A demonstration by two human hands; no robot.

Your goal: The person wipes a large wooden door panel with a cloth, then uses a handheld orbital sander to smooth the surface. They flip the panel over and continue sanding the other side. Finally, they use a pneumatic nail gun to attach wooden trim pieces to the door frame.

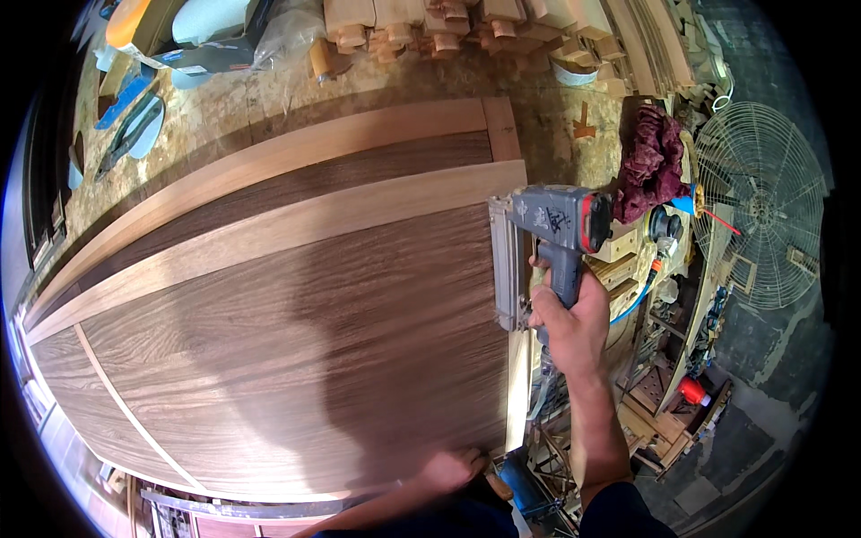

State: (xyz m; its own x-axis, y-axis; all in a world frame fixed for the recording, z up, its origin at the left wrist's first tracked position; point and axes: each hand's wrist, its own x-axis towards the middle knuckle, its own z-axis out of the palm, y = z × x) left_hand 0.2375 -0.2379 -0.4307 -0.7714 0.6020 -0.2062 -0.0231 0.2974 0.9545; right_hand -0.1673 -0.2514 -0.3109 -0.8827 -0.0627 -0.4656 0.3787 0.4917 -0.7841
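My right hand (574,314) is wrapped around the handle of a grey nail gun (552,215). The nail gun is above the right edge of a large wooden panel (341,332), its long magazine at the pale edge strip (517,386). Dark grain covers the panel, framed by lighter strips. Close to me, my left hand (453,468) is at the panel's near right corner with its fingers curled. It is slightly blurred, and whatever may be in it does not show. Behind this panel lies another framed wooden panel (296,188), partly covered by it.
Several wood pieces (430,22) are stacked at the back of the worn bench (296,99). A maroon cloth (653,161) and a sander (664,222) with a blue hose lie on the right. Beyond them stands a wire fan guard (760,202). A red bottle (692,391) sits lower right.
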